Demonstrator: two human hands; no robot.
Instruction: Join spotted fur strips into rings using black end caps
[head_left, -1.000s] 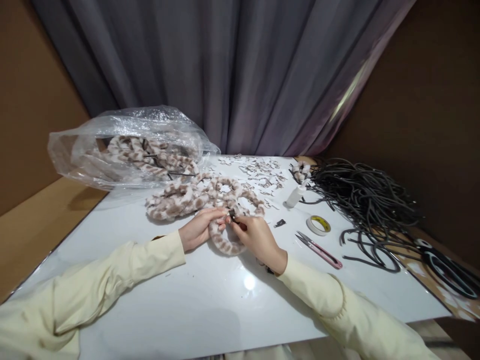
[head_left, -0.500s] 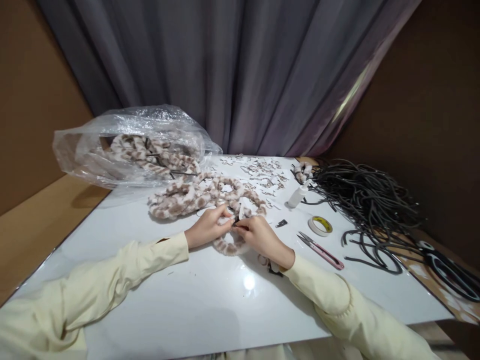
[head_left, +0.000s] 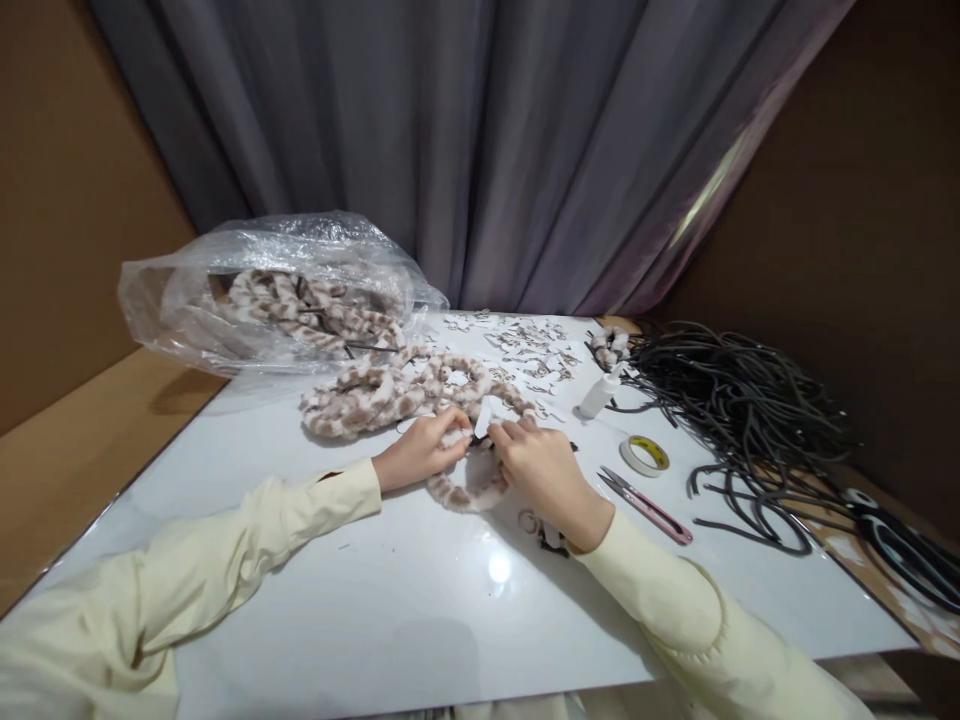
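A fluffy brown-and-white ring [head_left: 466, 497] lies on the table in front of me. My left hand [head_left: 426, 448] pinches its upper left part between thumb and fingers. At the ring's upper right, my right hand [head_left: 546, 472] has its fingers closed; what is between them is hidden. A white tag [head_left: 489, 412] stands up between the two hands, close to the right fingertips. A bit of something dark shows at the left fingertips. Just beyond the hands lie more fluffy rings [head_left: 360, 400], heaped together.
On the white table [head_left: 337, 620], a clear plastic bag [head_left: 180, 300] holds more fluffy rings. Small metal clasps [head_left: 536, 345] are scattered behind. To the right are a white bottle [head_left: 598, 397], tape roll [head_left: 643, 456], pink-handled snips [head_left: 652, 510], black cords [head_left: 742, 420] and scissors [head_left: 900, 550].
My right hand has moved a little right and up, away from the left fingertips, toward the white tag's base. My left hand keeps its pinch. The view has shifted slightly.
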